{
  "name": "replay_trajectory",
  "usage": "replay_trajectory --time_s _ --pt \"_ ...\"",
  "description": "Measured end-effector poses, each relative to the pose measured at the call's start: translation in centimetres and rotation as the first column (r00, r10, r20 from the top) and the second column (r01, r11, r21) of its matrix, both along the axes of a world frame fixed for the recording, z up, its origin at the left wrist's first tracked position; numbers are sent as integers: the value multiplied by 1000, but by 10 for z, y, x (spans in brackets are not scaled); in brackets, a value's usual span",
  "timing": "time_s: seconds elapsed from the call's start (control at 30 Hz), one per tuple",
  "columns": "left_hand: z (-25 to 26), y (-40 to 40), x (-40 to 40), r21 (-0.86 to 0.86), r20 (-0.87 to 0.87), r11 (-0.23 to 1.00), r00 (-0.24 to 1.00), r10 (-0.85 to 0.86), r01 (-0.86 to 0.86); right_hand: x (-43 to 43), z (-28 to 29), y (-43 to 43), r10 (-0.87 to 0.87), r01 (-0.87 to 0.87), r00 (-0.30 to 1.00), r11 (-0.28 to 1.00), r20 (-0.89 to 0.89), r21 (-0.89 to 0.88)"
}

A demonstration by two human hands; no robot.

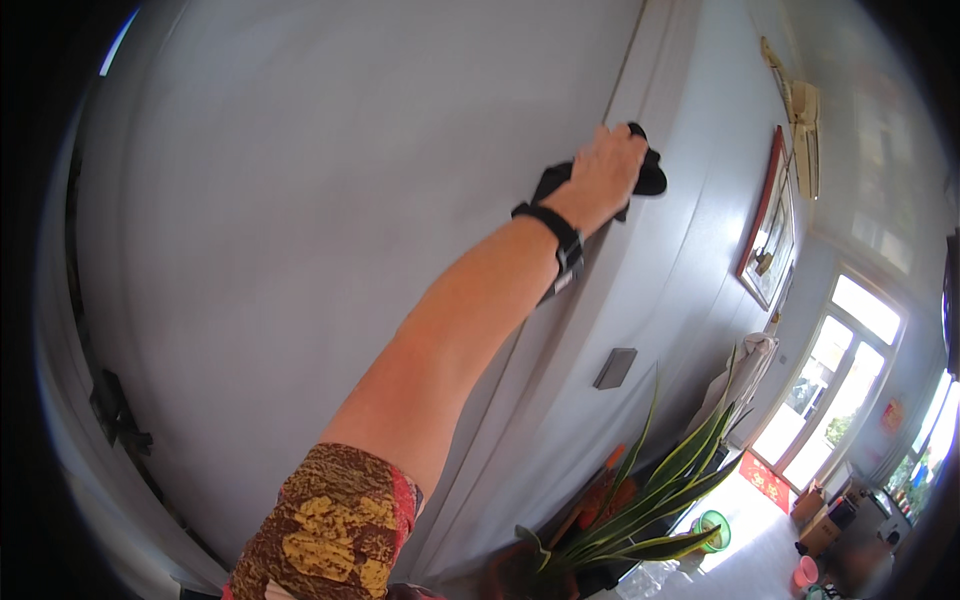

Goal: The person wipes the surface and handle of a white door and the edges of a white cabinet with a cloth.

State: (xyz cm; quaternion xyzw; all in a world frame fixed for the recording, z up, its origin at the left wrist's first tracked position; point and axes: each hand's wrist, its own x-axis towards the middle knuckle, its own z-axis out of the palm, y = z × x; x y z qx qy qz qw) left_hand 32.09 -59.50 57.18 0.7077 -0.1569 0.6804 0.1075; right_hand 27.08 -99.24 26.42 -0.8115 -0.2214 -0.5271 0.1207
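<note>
My left hand [609, 166] is raised with the arm stretched out. It presses a bunched black cloth [553, 180] against the edge where the pale door panel [337, 202] meets its frame [592, 292]. The cloth shows on both sides of the fingers, and the palm is hidden. A black band [551, 225] circles the wrist, and a brown and yellow patterned sleeve [330, 525] covers the upper arm. My right hand is out of view.
A grey wall switch [616, 368] sits right of the frame. Below it grows a potted snake plant [660, 495], near a green basin [712, 529]. A red-framed picture [766, 225] hangs farther along the wall. Glazed doors [821, 390] stand beyond. A black fitting [116, 412] lies at far left.
</note>
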Motion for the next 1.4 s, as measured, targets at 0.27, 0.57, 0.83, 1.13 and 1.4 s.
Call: replay_trajectory --time_s 0.27,0.57,0.83,1.13,1.4 --pt "-19 -6 13 155 53 976 988 144 -150 7 95 -136 -241 212 896 970 374 119" --pt "53 -39 6 287 345 669 726 595 -685 -11 108 -239 -406 305 737 913 540 270" --pt "115 -25 53 388 497 676 760 419 -627 91 -54 -144 -77 77 997 997 -31 1" --pt "-81 -30 14 690 258 458 781 569 -561 -42 -532 -89 23 -447 476 867 -879 -219" --pt "-289 -26 -39 956 -93 272 768 634 -109 -65 -553 -87 28 -567 505 764 -863 -307"
